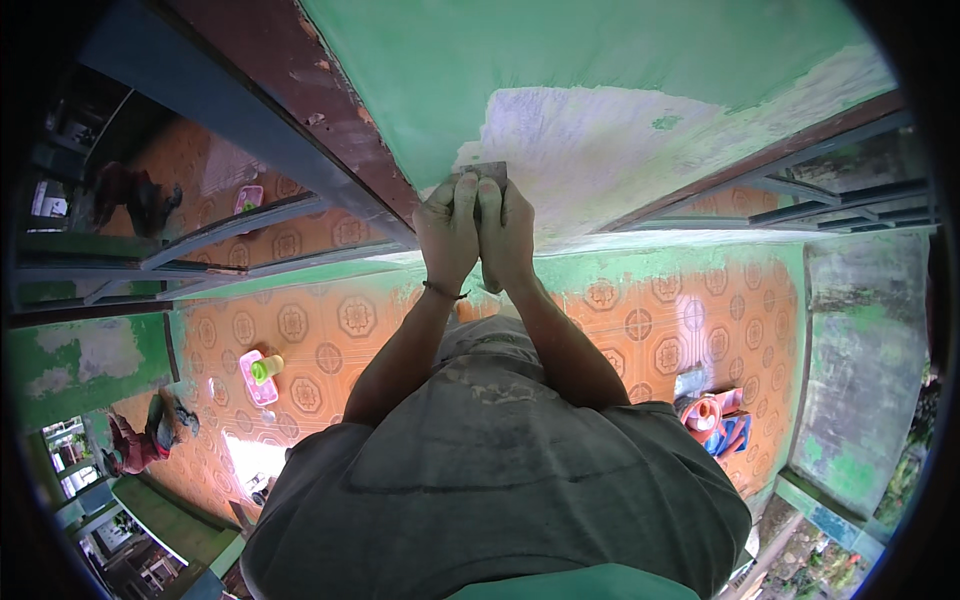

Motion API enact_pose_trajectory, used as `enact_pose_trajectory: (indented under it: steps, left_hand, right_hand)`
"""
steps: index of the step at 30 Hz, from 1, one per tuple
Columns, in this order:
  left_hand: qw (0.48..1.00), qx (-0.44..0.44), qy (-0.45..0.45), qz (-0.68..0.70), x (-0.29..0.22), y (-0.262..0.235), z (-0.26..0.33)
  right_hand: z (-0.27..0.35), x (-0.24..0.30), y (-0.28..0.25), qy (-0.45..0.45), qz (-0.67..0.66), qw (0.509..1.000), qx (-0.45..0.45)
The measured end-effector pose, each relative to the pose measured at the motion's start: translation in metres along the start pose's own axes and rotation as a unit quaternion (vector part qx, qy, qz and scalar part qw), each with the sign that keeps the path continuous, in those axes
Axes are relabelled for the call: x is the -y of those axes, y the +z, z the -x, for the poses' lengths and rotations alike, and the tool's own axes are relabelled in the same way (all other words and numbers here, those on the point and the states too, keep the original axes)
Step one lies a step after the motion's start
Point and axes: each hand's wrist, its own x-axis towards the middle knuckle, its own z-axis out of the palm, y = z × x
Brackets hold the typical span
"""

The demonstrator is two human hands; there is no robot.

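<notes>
I see the left hand [447, 232] and the right hand [506, 232] pressed side by side, both closed on one small flat scraper [483, 172], which looks like a blade or a sanding block; I cannot tell which. Only its dark top edge shows above the fingertips, the rest is hidden under the fingers. The scraper lies flat against the green wall [560, 60], at the lower left edge of a large bare grey patch [600, 140] where the paint is gone. On the left wrist there is one thin bracelet [444, 292]. Both forearms come up from the grey shirt [480, 460], which fills the low middle of the view and hides the floor directly under the person. To the left of the hands runs one dark red door frame [300, 90]. Lower down is the orange patterned tile floor [330, 330]. On it, at the left, I count one pink tray [252, 382] with one green cup [267, 368] standing on it. At the right lies a heap of red and blue cloth or bags [715, 420], hard to make out. The rim of the view is dark and bent.
</notes>
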Motion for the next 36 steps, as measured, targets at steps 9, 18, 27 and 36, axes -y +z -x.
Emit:
enact_pose_trajectory:
  steps: [9,18,27,36]
  left_hand:
    - [0.996,0.001,0.076,0.041,-0.006,0.003,0.0]
    - [0.995,-0.031,0.09,0.04,-0.029,0.001,-0.006]
    - [0.996,-0.02,0.079,0.028,-0.04,-0.001,-0.01]
    - [0.995,-0.008,0.091,0.049,-0.034,-0.002,-0.011]
  right_hand:
    - [-0.004,0.0,-0.005,-0.007,0.027,1.0,0.002]
    - [-0.006,0.024,-0.002,-0.061,-0.007,0.998,0.007]
    - [-0.011,0.032,0.003,-0.077,-0.003,0.997,-0.026]
    - [-0.003,0.025,0.0,-0.047,0.019,0.998,-0.036]
